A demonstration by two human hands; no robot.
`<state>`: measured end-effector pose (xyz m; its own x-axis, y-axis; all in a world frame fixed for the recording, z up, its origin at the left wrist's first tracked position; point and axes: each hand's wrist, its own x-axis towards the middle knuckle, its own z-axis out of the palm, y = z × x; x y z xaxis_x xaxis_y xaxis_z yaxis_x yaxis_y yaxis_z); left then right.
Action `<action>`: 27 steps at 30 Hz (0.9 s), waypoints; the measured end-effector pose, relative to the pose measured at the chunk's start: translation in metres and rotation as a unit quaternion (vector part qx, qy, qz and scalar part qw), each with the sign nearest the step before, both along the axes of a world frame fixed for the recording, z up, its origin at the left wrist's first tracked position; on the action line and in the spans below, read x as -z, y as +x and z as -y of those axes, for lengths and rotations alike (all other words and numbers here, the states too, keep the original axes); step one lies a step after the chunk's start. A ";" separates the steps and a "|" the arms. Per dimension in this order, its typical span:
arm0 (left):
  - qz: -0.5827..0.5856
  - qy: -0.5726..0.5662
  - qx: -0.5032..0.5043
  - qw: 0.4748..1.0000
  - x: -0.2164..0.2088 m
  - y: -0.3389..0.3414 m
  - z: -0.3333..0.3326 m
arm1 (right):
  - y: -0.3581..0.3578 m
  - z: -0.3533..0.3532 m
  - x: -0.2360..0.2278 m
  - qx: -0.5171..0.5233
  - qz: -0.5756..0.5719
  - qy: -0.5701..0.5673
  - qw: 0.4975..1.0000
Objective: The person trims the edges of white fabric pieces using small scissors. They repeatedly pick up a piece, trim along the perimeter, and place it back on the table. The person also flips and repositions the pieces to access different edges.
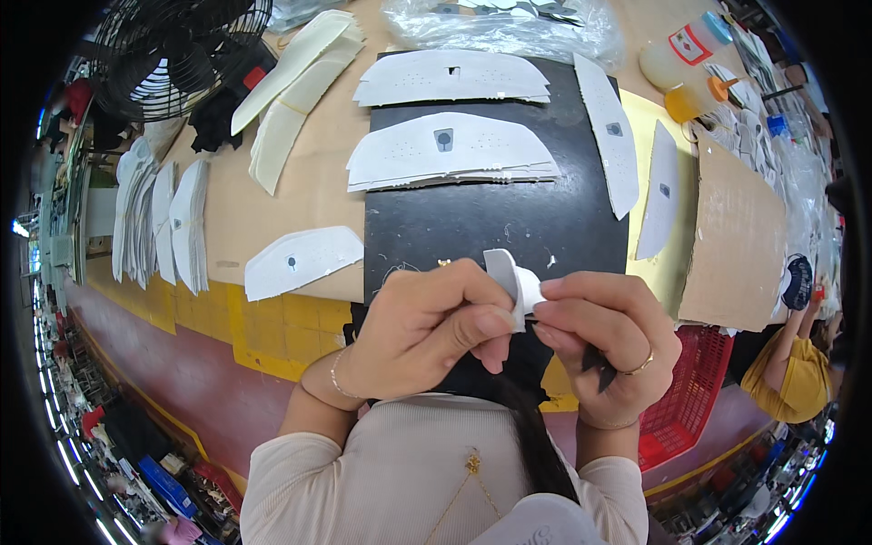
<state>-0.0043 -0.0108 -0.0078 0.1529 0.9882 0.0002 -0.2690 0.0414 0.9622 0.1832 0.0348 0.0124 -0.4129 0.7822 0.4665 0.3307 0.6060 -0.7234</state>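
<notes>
Above the near edge of a black work mat [509, 218], both my hands hold a small folded piece of white and grey material [502, 270]. My left hand [418, 331] pinches its left side between thumb and fingers. On the right side, the fingertips of my right hand [618, 331] grip its white edge. A small dark piece [595, 366] is tucked in my right palm; its kind is unclear. On the mat lie two stacks of white curved panels, a far stack [409, 80] and a nearer stack [400, 154] with a grey patch on top. A single white panel [304, 262] rests left of the mat.
A white panel [604, 132] and a pale panel [658, 195] lie at right beside cardboard [740, 232]. Cream pieces [295, 100], white stacks [188, 227] and a black fan [177, 54] stand left. Bottles [686, 45] are far right; a red basket [686, 400] sits below.
</notes>
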 end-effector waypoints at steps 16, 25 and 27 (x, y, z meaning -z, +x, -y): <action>-0.269 0.181 0.002 0.946 -0.007 0.000 -0.007 | 0.011 -0.004 -0.015 -0.077 0.146 0.170 0.972; -0.140 0.121 0.001 0.983 -0.001 0.009 -0.004 | 0.009 -0.007 0.005 -0.088 -0.091 -0.194 0.973; -0.126 0.113 -0.003 0.986 0.000 0.010 -0.004 | 0.010 -0.005 0.015 -0.107 -0.164 -0.278 0.941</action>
<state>0.0056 -0.0068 -0.0082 0.1695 0.9685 0.1825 -0.0202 -0.1818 0.9831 0.1936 0.0402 -0.0021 -0.4949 0.8576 0.1401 -0.0515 0.1320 -0.9899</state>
